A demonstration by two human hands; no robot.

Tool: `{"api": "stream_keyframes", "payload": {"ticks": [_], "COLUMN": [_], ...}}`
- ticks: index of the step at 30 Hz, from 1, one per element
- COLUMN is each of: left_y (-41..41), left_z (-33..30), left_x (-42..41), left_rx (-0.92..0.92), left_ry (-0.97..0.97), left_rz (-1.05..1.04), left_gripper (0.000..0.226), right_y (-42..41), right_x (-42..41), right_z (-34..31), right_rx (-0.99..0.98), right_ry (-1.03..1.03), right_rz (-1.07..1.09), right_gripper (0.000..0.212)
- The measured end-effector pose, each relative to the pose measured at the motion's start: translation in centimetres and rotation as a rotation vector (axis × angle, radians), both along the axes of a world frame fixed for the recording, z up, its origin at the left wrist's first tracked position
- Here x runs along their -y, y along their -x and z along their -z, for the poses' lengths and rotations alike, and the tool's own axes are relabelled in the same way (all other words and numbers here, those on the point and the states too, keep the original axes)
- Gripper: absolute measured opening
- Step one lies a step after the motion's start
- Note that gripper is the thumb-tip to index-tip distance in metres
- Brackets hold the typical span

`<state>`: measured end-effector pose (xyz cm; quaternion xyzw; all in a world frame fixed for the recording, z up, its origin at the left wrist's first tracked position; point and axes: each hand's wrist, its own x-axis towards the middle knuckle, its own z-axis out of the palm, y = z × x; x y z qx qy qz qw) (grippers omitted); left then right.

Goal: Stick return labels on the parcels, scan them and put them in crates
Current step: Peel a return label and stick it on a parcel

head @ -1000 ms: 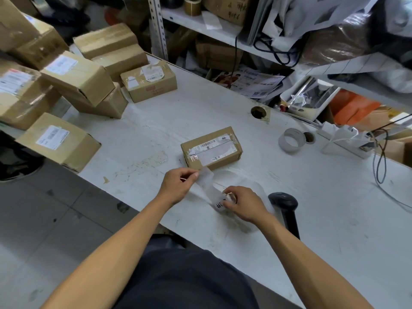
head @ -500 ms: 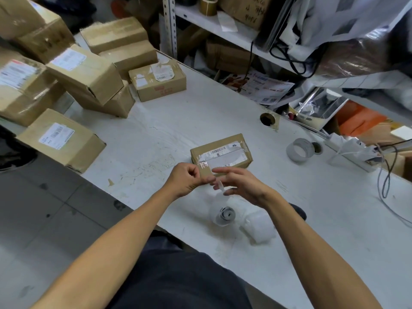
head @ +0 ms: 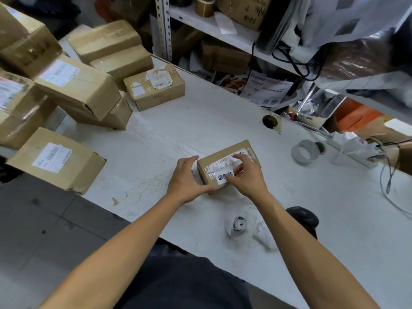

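A small brown parcel lies in the middle of the white table. A white return label with black characters sits on its near top edge. My left hand grips the parcel's left end, thumb under its near side. My right hand presses the label down with its thumb, fingers arched over the parcel's top. A roll of labels with loose backing paper lies near the table's front edge. A black scanner rests behind my right forearm, partly hidden.
Several brown parcels are piled at the table's left end, one overhanging the edge. A grey tape roll and white cables lie at the right. Cluttered shelves stand behind the table.
Both hands have moved from the label roll up to the parcel. The peeled label now lies on the parcel's top, and the left hand has taken hold of the parcel.
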<state>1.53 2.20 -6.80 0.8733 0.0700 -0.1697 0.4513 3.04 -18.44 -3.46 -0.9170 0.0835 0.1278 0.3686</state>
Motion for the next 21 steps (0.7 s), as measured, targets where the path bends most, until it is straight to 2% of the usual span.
{"api": "stream_keyframes", "payload": {"ticks": [3,8,12,16,19,21], "left_y": [-0.3,-0.9,-0.9,-0.6,0.6,2.0], "left_z": [0.0,0.2,-0.1,-2.4,-4.8,-6.3], "left_x": [1.3,2.7,2.8,4.5,6.8,8.5], "left_rx": [0.006,0.024,0.087,0.208,0.271,0.309], "left_ry": [-0.091,-0.149,-0.061,0.036,0.093,0.129], "left_rz": [0.159,0.2,0.198,0.319,0.386,0.444], "left_gripper": [0.131,0.126,0.119,0.119,0.12,0.119], "right_y": [0.0,0.7,2.9,5.3,7.6,9.9], "right_x": [-0.3,-0.1,1.7,4.6,7.9,10.4], "right_z": [-0.5,-1.5,-1.6,-2.8,-4.4,-5.9], "right_rx": [-0.021,-0.071,-0.094,-0.017,0.063,0.113], "right_ry": [0.08,0.302,0.139,-0.079,-0.15,-0.281], "right_rz": [0.033,0.115,0.347,0.611,0.643,0.629], "right_gripper": [0.065,0.074,0.097,0.117,0.117,0.098]}}
